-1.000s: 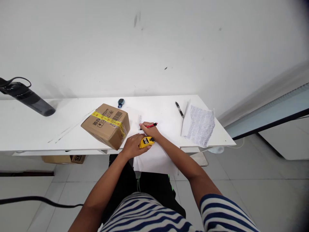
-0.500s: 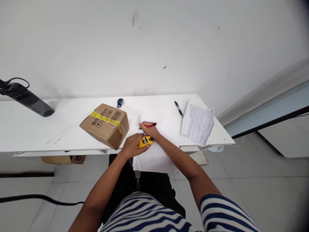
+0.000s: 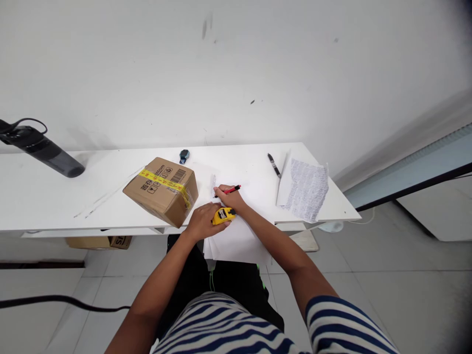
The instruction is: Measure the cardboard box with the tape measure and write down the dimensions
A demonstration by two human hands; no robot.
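Observation:
My right hand [image 3: 229, 197] is closed around a red pen [image 3: 233, 189], its tip down at the white paper [image 3: 239, 241]. Some handwriting shows on the sheet just beyond that hand. Close beside it, my left hand [image 3: 202, 220] grips a yellow tape measure [image 3: 223, 215], resting over the paper's left part. The near end of the paper hangs past the table edge toward my lap. A taped cardboard box [image 3: 162, 189] sits on the table just left of my left hand.
On the white table [image 3: 99, 196] stand a dark water bottle [image 3: 51, 152] at the left and a blue watch [image 3: 184, 156] behind the box. A black pen [image 3: 274, 165] and a sheet full of writing [image 3: 304, 189] lie to the right. A wall rises behind.
The red pen has tilted slightly in my right hand, with small movement at the fingers. My left hand stays on the tape measure. The whole view has shifted very slightly.

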